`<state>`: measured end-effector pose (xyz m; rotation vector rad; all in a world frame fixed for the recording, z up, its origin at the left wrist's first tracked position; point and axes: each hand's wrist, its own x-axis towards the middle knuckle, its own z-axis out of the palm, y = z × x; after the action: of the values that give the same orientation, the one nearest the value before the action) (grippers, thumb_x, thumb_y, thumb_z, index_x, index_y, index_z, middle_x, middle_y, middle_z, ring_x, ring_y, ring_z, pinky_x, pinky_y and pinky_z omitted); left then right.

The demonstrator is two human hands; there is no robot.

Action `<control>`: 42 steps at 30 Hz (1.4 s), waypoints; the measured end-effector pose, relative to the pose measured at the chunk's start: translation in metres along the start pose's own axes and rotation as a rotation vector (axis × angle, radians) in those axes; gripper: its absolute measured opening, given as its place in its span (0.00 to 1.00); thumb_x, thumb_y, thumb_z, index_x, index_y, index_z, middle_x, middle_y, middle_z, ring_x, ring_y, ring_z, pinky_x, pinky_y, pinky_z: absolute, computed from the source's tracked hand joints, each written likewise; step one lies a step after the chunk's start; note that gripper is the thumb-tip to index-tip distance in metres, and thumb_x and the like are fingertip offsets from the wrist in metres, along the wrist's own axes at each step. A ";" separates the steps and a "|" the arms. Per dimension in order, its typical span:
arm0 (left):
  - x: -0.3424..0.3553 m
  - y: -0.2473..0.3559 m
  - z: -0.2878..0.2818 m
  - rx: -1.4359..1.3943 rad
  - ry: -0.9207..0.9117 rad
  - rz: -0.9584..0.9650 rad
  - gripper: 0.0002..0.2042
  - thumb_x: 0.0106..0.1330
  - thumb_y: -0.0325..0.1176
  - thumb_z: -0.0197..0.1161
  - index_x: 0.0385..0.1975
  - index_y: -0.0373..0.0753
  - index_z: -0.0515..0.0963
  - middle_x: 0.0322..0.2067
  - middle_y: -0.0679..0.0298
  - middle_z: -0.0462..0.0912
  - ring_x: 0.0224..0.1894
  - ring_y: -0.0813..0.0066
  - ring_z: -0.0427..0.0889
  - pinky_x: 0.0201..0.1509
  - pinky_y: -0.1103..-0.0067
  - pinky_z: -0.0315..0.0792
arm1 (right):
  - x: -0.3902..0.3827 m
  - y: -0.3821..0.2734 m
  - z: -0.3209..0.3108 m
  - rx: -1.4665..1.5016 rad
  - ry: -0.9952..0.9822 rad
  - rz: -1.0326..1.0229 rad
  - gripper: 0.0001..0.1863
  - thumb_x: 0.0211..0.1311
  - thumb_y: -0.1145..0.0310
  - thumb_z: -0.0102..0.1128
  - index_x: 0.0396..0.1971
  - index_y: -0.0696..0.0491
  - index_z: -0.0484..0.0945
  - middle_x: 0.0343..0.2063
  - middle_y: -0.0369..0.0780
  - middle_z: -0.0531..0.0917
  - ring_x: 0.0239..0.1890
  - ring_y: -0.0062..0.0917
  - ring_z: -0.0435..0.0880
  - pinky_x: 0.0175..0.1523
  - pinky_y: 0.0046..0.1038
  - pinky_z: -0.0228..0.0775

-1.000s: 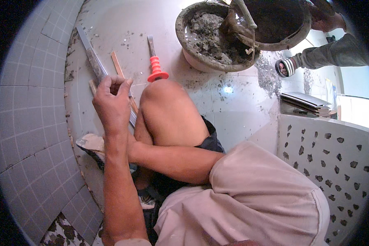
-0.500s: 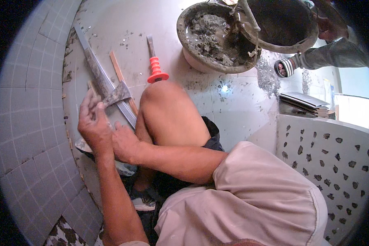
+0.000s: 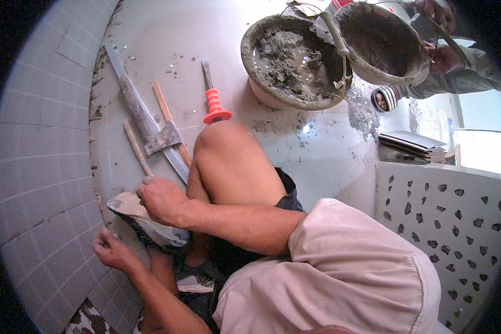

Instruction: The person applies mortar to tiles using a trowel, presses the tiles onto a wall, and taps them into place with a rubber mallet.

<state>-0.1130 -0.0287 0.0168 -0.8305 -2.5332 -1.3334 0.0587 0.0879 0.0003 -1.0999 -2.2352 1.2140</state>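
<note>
My left hand [image 3: 116, 250] is beside the tiled wall [image 3: 44, 172], its fingers curled together; whatever they hold, if anything, is too small to make out. Over my shoe [image 3: 125, 203] is my right hand [image 3: 164, 203], closed, with its fingertips hidden. The near end of a wooden stick [image 3: 134, 143] meets its fingers; I cannot tell whether it is gripped. Just beyond lie a long metal straightedge [image 3: 131, 97], a dark hatchet-like blade [image 3: 164, 139] and a thin wooden strip [image 3: 162, 103]. A chisel with an orange grip [image 3: 212, 101] lies beyond my knee.
A basin of wet mortar [image 3: 256, 89] stands ahead. A co-worker's hands [image 3: 444, 58] are at a tilted mortar-coated bucket [image 3: 420, 78] beside it; the person's sandalled foot [image 3: 385, 98] is near. At right are stacked dark panels [image 3: 412, 142] and a pitted white slab [image 3: 428, 222].
My left hand has moved away from the blade, down toward the wall. The right hand has separated from it and shifted slightly nearer. The co-worker's bucket has tilted, and a second hand shows there.
</note>
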 end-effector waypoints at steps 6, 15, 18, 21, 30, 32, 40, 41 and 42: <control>-0.041 -0.053 0.000 -0.009 -0.065 -0.380 0.13 0.72 0.36 0.57 0.41 0.29 0.77 0.37 0.55 0.81 0.34 0.68 0.77 0.36 0.70 0.74 | 0.000 -0.001 -0.003 0.177 -0.033 0.063 0.07 0.56 0.69 0.63 0.32 0.57 0.81 0.33 0.52 0.82 0.40 0.50 0.82 0.45 0.47 0.75; -0.071 -0.068 0.024 0.243 -0.041 -0.441 0.17 0.72 0.40 0.56 0.43 0.28 0.77 0.39 0.51 0.82 0.37 0.59 0.79 0.44 0.66 0.74 | -0.006 0.005 -0.001 0.268 -0.074 0.060 0.08 0.56 0.70 0.62 0.34 0.58 0.80 0.33 0.52 0.82 0.41 0.51 0.81 0.47 0.47 0.73; -0.056 -0.112 0.014 0.084 0.053 -0.517 0.17 0.72 0.40 0.56 0.45 0.29 0.77 0.41 0.51 0.82 0.40 0.59 0.79 0.48 0.66 0.73 | -0.004 -0.011 -0.002 0.328 -0.048 0.035 0.09 0.56 0.70 0.62 0.34 0.58 0.81 0.33 0.52 0.83 0.41 0.51 0.81 0.47 0.47 0.73; -0.048 -0.142 0.013 -0.272 0.158 -0.948 0.16 0.73 0.40 0.54 0.44 0.31 0.79 0.43 0.50 0.81 0.45 0.58 0.79 0.51 0.68 0.73 | -0.001 -0.014 0.003 0.337 -0.023 0.011 0.09 0.57 0.69 0.62 0.35 0.59 0.80 0.34 0.53 0.82 0.41 0.51 0.81 0.48 0.46 0.73; -0.056 -0.155 0.017 -0.381 0.018 -1.035 0.17 0.71 0.40 0.56 0.46 0.30 0.78 0.44 0.50 0.81 0.46 0.58 0.79 0.52 0.67 0.73 | -0.030 -0.027 -0.057 0.424 0.293 -0.279 0.11 0.64 0.65 0.61 0.36 0.58 0.77 0.31 0.51 0.78 0.37 0.50 0.79 0.43 0.46 0.69; -0.058 -0.161 0.008 -0.380 0.019 -1.032 0.17 0.71 0.39 0.57 0.47 0.30 0.78 0.45 0.50 0.81 0.46 0.58 0.79 0.52 0.67 0.73 | -0.048 -0.035 -0.118 0.364 0.377 -0.459 0.13 0.62 0.65 0.62 0.42 0.55 0.78 0.36 0.50 0.81 0.38 0.48 0.80 0.43 0.44 0.72; -0.065 -0.172 -0.002 -0.364 -0.023 -1.046 0.17 0.70 0.39 0.59 0.48 0.30 0.77 0.46 0.51 0.80 0.46 0.58 0.79 0.53 0.66 0.72 | -0.106 0.025 -0.313 0.321 1.290 -0.251 0.18 0.75 0.69 0.50 0.61 0.57 0.65 0.32 0.35 0.75 0.32 0.16 0.72 0.37 0.22 0.70; -0.068 -0.172 0.003 -0.363 -0.040 -1.053 0.17 0.69 0.39 0.59 0.48 0.30 0.77 0.46 0.51 0.80 0.46 0.58 0.79 0.53 0.66 0.72 | -0.119 0.032 -0.329 0.405 1.342 -0.240 0.19 0.76 0.67 0.49 0.61 0.57 0.65 0.31 0.35 0.74 0.30 0.16 0.72 0.35 0.21 0.68; -0.070 -0.171 0.006 -0.367 -0.053 -1.062 0.18 0.69 0.39 0.60 0.49 0.30 0.77 0.46 0.51 0.80 0.46 0.58 0.79 0.53 0.66 0.72 | -0.131 0.039 -0.342 0.491 1.392 -0.230 0.19 0.76 0.66 0.49 0.61 0.58 0.65 0.31 0.34 0.74 0.29 0.16 0.71 0.34 0.20 0.67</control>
<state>-0.1469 -0.1290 -0.1352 0.6149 -2.8840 -2.0607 0.3736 0.1832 0.1660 -0.9432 -0.8892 0.4925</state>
